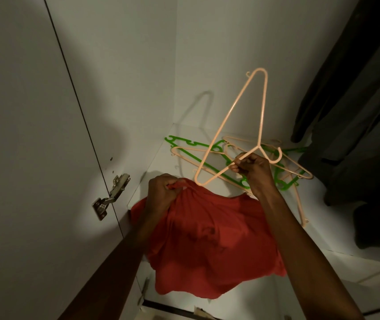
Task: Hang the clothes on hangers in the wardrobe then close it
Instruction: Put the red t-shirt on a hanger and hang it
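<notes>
Two bare forearms reach forward from the bottom edge into an open white wardrobe. Fingers and thumb of the left hand [161, 190] are bunched tight on a fold at the top edge of a red garment [209, 241], probably its neckline, lifting it so the rest hangs loose and crumpled below, draped over the front of the wardrobe shelf [318, 204]. Fingers of the right hand [252, 168] are pinched together on one shoulder arm of a peach plastic hanger [242, 128], close to where the hook branches off. Held this way the hanger stands tipped on end, one pointed corner high in the air and the other hovering just beside the gathered red cloth, seemingly aimed to slide into the opening that the left hand holds up.

Behind the hands, a loose tangle of spare hangers lies flat on the shelf: green hangers [184, 144] crossed with more peach hangers [288, 167], kept within easy reach for the next garments. On the left stands the open wardrobe door [22, 135], joined by a metal hinge [111, 195]. Dark clothes [357, 112] already hang at the right edge. Hanging is underway; the door is not yet closed.
</notes>
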{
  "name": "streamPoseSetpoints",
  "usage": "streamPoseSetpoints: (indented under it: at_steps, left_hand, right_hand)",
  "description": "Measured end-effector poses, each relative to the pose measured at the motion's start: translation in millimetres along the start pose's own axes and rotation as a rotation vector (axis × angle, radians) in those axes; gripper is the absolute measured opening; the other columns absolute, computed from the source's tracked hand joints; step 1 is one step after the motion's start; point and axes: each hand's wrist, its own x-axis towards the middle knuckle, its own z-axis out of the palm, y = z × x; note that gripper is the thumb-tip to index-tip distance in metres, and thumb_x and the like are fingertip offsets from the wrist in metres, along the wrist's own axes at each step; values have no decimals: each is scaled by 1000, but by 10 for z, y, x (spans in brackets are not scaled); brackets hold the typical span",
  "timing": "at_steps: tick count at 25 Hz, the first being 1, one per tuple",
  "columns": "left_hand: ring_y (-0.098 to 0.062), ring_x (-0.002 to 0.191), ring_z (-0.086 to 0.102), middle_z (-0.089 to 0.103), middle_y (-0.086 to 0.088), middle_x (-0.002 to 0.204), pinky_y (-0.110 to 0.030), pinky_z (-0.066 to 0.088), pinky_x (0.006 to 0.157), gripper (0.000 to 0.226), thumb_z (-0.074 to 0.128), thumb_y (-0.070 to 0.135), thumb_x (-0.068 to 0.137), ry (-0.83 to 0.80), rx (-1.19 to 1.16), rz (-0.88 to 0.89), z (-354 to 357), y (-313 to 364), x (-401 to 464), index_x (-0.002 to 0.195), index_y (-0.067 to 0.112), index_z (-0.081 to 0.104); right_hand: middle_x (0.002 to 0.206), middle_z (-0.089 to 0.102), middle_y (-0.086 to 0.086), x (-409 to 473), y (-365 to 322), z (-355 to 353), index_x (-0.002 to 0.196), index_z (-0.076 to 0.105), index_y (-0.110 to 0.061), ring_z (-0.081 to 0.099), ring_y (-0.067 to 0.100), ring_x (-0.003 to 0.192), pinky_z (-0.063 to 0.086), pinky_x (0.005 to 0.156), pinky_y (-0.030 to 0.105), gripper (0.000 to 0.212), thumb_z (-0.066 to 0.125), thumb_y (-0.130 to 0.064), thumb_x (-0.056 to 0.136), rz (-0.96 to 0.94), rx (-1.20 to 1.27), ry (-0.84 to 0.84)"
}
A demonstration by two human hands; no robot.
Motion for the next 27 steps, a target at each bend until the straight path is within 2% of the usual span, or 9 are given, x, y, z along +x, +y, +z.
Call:
streamPoseSetpoints:
  at_steps: [3, 7, 14, 20, 23, 27]
  left_hand:
    - [-10, 85, 73, 78, 1, 92, -26, 59, 81, 24, 90, 16, 74, 3, -10, 5, 7, -9, 1, 96, 12, 82]
    - [-6, 90, 71, 77, 3, 96, -22, 57, 87, 27, 89, 16, 75, -2, -41, -17, 1, -13, -3, 101, 14, 82]
    - [-9, 92, 71, 76, 2, 96, -28, 58, 88, 22, 87, 14, 78, 33, -66, -50, -5, -25, 1, 99, 11, 81]
    - [-10, 96, 72, 76, 6, 100, -33, 58, 92, 23, 85, 17, 80, 41, -133, -106, -14, -24, 9, 103, 14, 81]
    - [-10, 98, 72, 77, 7, 102, -36, 58, 94, 24, 83, 14, 81, 41, -138, -121, -36, 11, 20, 104, 16, 81]
    - [-6, 90, 73, 78, 13, 92, -28, 57, 87, 23, 78, 9, 84, 79, -180, -103, -73, 186, 125, 98, 27, 80]
  right_hand:
    - [76, 71, 16, 0, -5, 15, 93, 66, 5, 73, 29, 72, 60, 69, 31, 12, 59, 15, 89, -18, 9, 2]
    - [75, 72, 16, -52, 59, 47, 92, 67, 4, 73, 27, 71, 61, 67, 32, 14, 58, 16, 89, -24, -106, -64]
    - [77, 73, 22, -87, -59, -54, 93, 67, 9, 74, 30, 66, 62, 61, 30, 11, 64, 17, 85, 103, -235, -163]
    - [82, 70, 29, 0, -403, -165, 90, 67, 9, 73, 31, 64, 62, 61, 33, 19, 58, 24, 80, 254, -476, -432]
    - [86, 69, 33, 13, -551, -217, 89, 69, 8, 72, 32, 63, 62, 61, 34, 18, 62, 21, 79, 270, -618, -574]
    - [81, 71, 28, -98, -588, -356, 95, 65, 17, 71, 29, 60, 60, 57, 32, 15, 68, 17, 80, 299, -720, -694]
